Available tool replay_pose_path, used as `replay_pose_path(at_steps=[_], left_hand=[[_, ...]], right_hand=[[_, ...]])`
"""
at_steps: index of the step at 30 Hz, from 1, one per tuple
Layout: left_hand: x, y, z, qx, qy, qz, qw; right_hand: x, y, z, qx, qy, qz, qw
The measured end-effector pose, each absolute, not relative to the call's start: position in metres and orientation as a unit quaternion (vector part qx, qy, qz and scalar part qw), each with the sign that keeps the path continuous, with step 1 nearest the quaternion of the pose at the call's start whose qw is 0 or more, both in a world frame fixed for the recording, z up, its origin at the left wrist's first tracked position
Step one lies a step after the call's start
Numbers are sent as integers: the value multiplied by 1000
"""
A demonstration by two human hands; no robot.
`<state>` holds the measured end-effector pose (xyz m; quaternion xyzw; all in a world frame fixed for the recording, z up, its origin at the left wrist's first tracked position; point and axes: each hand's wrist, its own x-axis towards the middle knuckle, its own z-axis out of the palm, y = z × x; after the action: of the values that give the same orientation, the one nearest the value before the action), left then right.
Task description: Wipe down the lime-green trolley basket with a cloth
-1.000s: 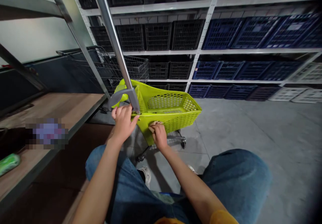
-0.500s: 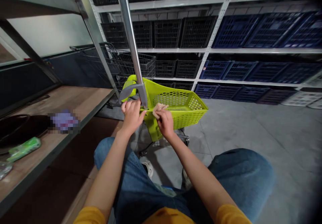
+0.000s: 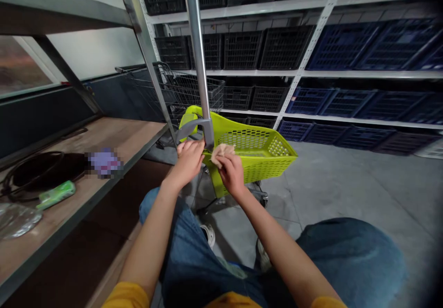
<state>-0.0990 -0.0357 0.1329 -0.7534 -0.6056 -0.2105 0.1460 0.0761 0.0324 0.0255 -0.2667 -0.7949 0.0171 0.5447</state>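
Observation:
A lime-green shopping cart (image 3: 256, 166) with a perforated plastic basket stands in front of my knees. My left hand (image 3: 189, 161) is closed on its near end, just below a grey plastic bracket (image 3: 208, 134), with the fingertips partly hidden. From that bracket a tall metal pole (image 3: 198, 45) rises. Between the fingers of my right hand (image 3: 232, 174) is a crumpled beige cloth (image 3: 221, 154), pressed against the basket's rim beside the pole's base.
At left, a shelf (image 3: 138, 135) carries a green packet (image 3: 57, 195), a coiled black cable (image 3: 10, 183) and clear plastic (image 3: 20, 220). A wire shopping cart (image 3: 173, 86) stands behind. White racks hold black crates (image 3: 242, 49) and blue crates (image 3: 346, 45).
The view has swung slightly left, so everything appears farther right. My right hand and the cloth have shifted a little closer to my left hand, which keeps its place on the cart.

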Motion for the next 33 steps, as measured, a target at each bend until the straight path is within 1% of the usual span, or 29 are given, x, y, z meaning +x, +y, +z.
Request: replay_pose_path(at_steps=[2,7,9,11,16,18,22,24,27,29,31,33], left_hand=[[-104,-38,138,-769,-595,-193,133],[-113,-39,141,-775,-592,-182,124],[-114,-38,139,-777,-590,-183,123],[-115,-37,137,-779,-586,-186,120],[-118,-34,133,-788,-573,-200,105],[-118,-34,132,-787,-573,-203,102],[-114,-35,132,-777,-581,-210,120],[-111,-35,132,-772,-585,-214,126],[-106,-37,134,-769,-590,-213,125],[-105,-38,135,-767,-593,-210,125],[-104,-38,135,-766,-594,-210,126],[-104,-38,134,-765,-594,-213,128]], right_hand=[[67,31,24,-234,-824,3,516],[72,21,-39,-158,-885,-49,435],[75,19,-48,-147,-894,-55,420],[73,21,-36,-168,-888,-42,426],[55,35,20,-193,-863,-20,466],[55,36,19,-190,-862,-21,469],[67,29,-14,-185,-863,-40,468],[69,26,-19,-200,-858,-32,472],[63,25,-1,-243,-835,-2,493],[59,27,17,-250,-828,-1,503],[61,30,26,-234,-835,-13,497],[72,35,24,-219,-849,-22,481]])
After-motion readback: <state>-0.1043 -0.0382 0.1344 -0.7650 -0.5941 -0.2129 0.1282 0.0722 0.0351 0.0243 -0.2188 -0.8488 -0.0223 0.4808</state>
